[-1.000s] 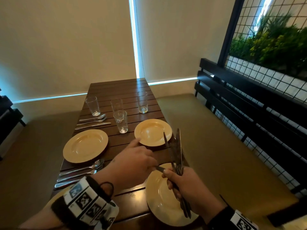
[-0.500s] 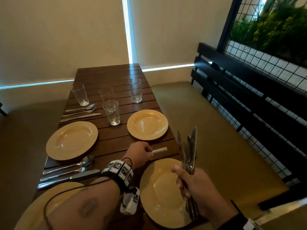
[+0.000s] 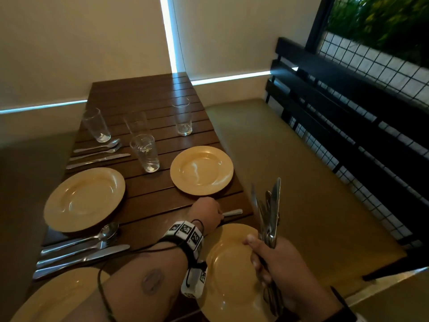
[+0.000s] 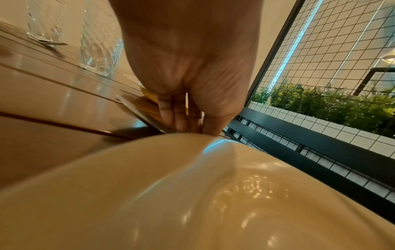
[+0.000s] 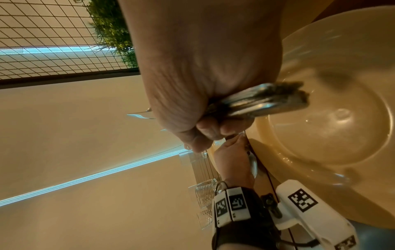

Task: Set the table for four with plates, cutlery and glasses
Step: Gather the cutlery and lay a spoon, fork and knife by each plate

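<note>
From above, the left hand (image 3: pixel 205 213) sits low on the slatted table (image 3: pixel 148 94), between the far right plate (image 3: pixel 201 170) and the near right plate (image 3: pixel 229 270); a single utensil handle (image 3: pixel 232 213) pokes out past its knuckles. Which piece it is, that view hides. The left wrist view shows the fingers (image 4: pixel 171 111) pressed together and curled down onto that flat metal piece (image 4: pixel 136 111) against the wood, just beyond the plate's rim. The right hand (image 3: pixel 276 263) grips a cutlery bundle (image 3: pixel 270 212) upright over the near right plate; its wrist view shows the fingers clenched tight round the handles (image 5: pixel 262 99). Four glasses stand farther back, one ribbed glass (image 3: pixel 145 152) nearest.
</note>
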Tool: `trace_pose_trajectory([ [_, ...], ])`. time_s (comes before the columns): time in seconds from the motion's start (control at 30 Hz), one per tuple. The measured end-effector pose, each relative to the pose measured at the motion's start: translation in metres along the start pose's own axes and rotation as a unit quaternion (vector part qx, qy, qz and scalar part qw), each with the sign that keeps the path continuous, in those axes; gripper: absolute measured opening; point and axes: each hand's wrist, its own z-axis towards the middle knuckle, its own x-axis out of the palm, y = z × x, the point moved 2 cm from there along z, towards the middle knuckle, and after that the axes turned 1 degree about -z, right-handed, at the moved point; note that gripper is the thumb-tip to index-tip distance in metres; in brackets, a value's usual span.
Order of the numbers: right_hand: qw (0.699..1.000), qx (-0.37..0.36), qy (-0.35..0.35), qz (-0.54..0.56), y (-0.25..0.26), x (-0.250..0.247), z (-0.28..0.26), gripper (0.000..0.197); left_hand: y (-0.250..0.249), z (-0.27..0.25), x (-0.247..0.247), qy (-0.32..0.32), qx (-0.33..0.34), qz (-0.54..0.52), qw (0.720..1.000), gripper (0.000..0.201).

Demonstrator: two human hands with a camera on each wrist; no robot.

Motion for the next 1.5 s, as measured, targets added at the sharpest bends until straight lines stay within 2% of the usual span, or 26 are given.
trace_pose_trajectory([
  [0.7,0.999,0.01,0.038,0.006,0.013,0.005,0.013,0.023,-0.01,0.013,0.008,0.04,0.021,0.056,0.997,0.018],
  [0.8,0.999,0.012,0.046,0.007,0.014,0.003,0.01,0.023,-0.011,0.01,0.005,0.05,0.017,0.047,0.997,0.021],
  [0.87,0.999,0.012,0.049,0.007,0.014,0.002,0.008,0.024,-0.014,0.004,-0.002,0.052,0.014,0.038,0.998,0.03],
  [0.93,0.999,0.014,0.049,0.005,0.014,0.002,0.006,0.025,-0.015,-0.005,-0.011,0.034,0.01,0.009,0.999,0.035],
  [1.13,0.995,0.035,0.083,0.032,0.019,0.004,-0.002,0.028,-0.018,-0.055,-0.037,-0.056,-0.001,-0.131,0.99,0.021],
  [1.27,0.989,0.031,0.12,0.08,0.021,0.01,-0.009,0.027,-0.029,-0.104,-0.056,-0.095,0.001,-0.281,0.955,0.018],
  [1.4,0.984,0.024,0.142,0.107,0.019,0.019,-0.016,0.028,-0.046,-0.148,-0.072,-0.082,0.0,-0.503,0.86,0.024],
  [1.5,0.983,0.032,0.148,0.105,0.016,0.027,-0.024,0.029,-0.059,-0.171,-0.075,-0.042,-0.017,-0.571,0.82,0.026],
])
